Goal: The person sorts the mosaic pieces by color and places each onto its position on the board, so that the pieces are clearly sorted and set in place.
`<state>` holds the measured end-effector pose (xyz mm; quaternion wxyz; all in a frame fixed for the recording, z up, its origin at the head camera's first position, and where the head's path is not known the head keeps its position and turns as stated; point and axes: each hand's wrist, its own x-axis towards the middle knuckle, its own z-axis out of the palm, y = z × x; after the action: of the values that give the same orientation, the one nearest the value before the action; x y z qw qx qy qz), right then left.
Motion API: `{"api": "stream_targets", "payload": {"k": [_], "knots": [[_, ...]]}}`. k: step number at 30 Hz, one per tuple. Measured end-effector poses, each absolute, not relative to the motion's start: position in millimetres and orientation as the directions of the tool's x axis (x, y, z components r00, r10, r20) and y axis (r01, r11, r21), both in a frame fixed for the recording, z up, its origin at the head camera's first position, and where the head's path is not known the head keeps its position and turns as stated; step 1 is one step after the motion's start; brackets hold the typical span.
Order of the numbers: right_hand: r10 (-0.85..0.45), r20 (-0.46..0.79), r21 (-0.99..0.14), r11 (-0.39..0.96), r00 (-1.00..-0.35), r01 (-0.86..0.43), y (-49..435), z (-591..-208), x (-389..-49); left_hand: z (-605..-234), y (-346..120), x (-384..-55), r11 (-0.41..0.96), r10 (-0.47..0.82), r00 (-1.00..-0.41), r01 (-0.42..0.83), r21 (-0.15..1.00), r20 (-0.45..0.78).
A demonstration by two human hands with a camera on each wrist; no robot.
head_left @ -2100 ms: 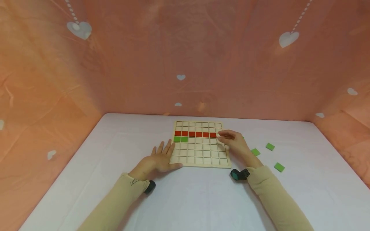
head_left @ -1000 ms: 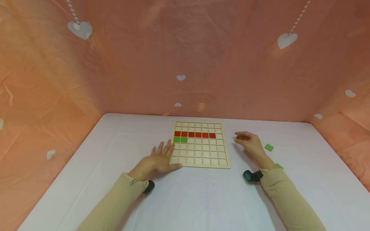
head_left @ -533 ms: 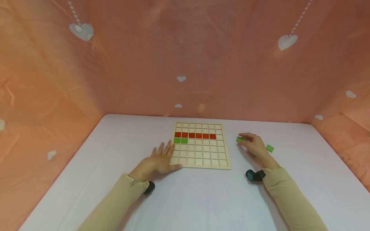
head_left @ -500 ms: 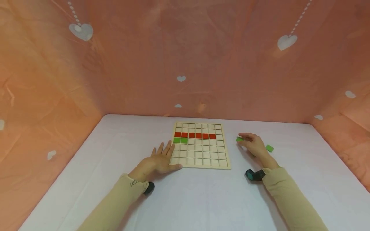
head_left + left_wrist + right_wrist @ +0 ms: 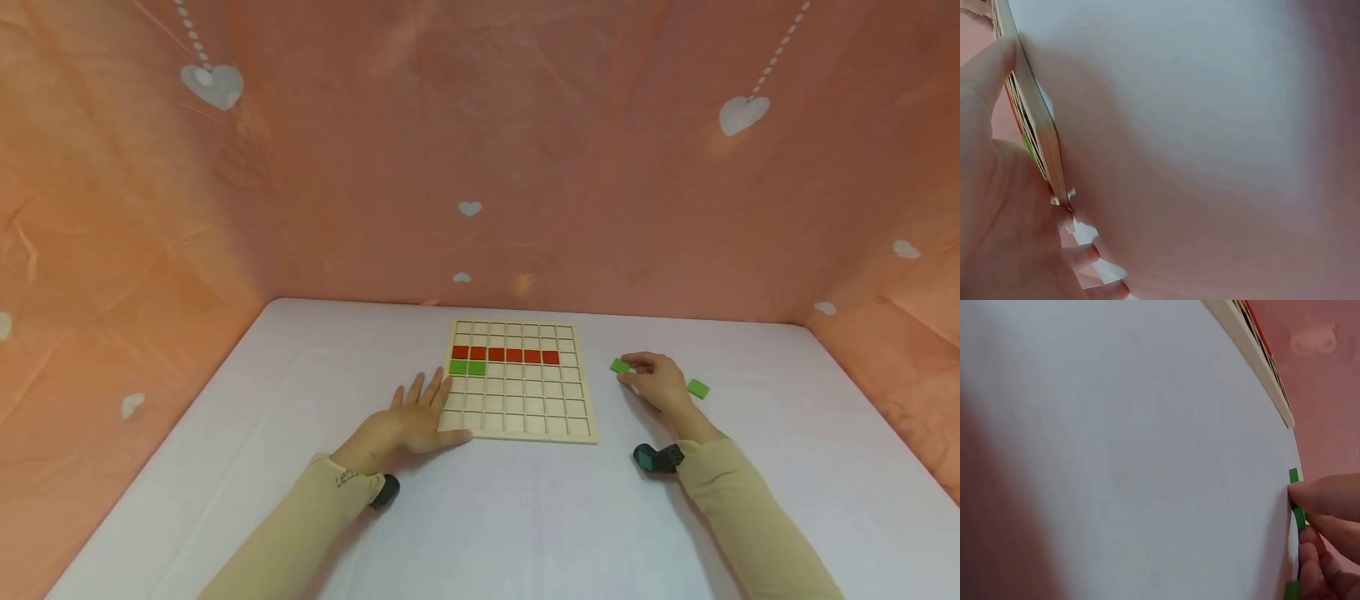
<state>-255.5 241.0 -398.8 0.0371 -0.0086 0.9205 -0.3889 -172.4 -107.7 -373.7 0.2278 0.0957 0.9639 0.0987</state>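
A pale wooden grid board point(image 5: 525, 408) lies on the table, with a row of red tiles point(image 5: 513, 356) across it and two green tiles point(image 5: 467, 367) below that row at its left. My left hand point(image 5: 408, 421) is spread flat beside the board; its fingertips meet the left side and its thumb point(image 5: 1000, 59) touches the front edge. Right of the board, my right hand point(image 5: 656, 383) pinches a green square tile point(image 5: 619, 365) between thumb and fingers, low at the tabletop. In the right wrist view the thumb covers part of this tile point(image 5: 1294, 475).
Another loose green tile point(image 5: 698, 388) lies right of my right hand. A further green piece point(image 5: 1291, 590) shows low in the right wrist view. The white table point(image 5: 517, 517) ends at a pink-orange cloth backdrop point(image 5: 525, 167) with pale hearts.
My right hand has moved right, from the board's right edge to the loose green tiles, and has taken hold of one. My left hand and the board stay in place.
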Motion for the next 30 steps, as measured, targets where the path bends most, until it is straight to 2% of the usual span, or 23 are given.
{"api": "stream_targets", "payload": {"k": [8,23,30], "knots": [[-0.023,-0.042,-0.705,0.709,-0.999,0.013,235,-403,-257,-374,-108,-172,0.962,0.228,-0.881,0.137,0.237,-0.414],[-0.06,-0.092,-0.814,0.579,-0.994,0.041,223,-403,-254,-378,-109,-174,0.961,0.236,-0.881,0.15,0.232,-0.41],[-0.084,-0.095,-0.828,0.56,-0.992,0.032,215,-403,-255,-379,-109,-175,0.963,0.231,-0.879,0.145,0.228,-0.417]]}}
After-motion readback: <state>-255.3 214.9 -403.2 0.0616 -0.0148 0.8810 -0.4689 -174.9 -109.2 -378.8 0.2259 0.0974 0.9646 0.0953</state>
